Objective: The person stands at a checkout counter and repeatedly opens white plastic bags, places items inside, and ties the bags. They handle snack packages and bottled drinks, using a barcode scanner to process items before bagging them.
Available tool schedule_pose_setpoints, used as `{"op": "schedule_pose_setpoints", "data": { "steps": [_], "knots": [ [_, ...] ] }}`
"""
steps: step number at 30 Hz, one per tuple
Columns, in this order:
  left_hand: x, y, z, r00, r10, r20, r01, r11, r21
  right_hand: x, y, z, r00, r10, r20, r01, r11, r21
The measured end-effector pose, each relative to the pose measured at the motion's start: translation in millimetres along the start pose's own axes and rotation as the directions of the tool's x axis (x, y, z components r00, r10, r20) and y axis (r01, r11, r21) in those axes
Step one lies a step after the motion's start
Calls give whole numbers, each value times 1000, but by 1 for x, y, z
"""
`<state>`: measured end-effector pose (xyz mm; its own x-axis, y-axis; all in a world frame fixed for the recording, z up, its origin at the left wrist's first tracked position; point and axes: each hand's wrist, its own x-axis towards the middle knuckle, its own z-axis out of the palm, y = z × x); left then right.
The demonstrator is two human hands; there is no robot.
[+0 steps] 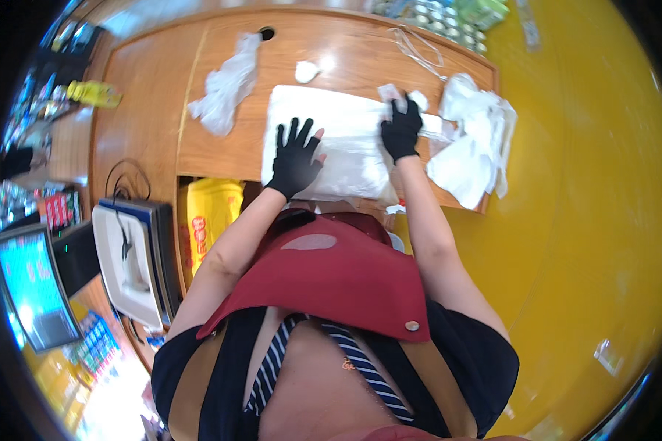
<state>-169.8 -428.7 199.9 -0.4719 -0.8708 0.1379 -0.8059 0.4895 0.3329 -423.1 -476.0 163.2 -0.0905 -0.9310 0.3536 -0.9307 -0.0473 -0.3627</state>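
Note:
A stack of flat white plastic bags [342, 116] lies on the wooden counter before me. My left hand [296, 160], in a black glove with bare thumb and forefinger tips, rests palm down with fingers spread on the stack's left part. My right hand [402, 129], gloved in black too, is at the stack's right end, its fingers near a small whitish piece [389, 92]; whether it grips anything is unclear, as the fingers are blurred. Crumpled white plastic bags [471, 132] hang over the counter's right edge. Another crumpled clear bag [229, 88] lies to the left.
A small round white object [307, 71], a looped white cord [419, 52] and a cable hole [266, 33] are on the counter [149, 93]. A yellow bag [212, 215] sits in the shelf below. At left stand a white tray [124, 264] and a monitor [37, 286].

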Motion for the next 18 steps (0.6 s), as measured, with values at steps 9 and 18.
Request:
{"op": "schedule_pose_setpoints", "data": {
  "steps": [9,18],
  "knots": [
    [-1,-20,40,963,-194,188,122,934,336,-8,75,-28,975,0,221,94,904,-416],
    [4,-19,36,945,-193,263,88,928,363,65,140,-68,957,287,46,-197,755,-625]
  ]
}}
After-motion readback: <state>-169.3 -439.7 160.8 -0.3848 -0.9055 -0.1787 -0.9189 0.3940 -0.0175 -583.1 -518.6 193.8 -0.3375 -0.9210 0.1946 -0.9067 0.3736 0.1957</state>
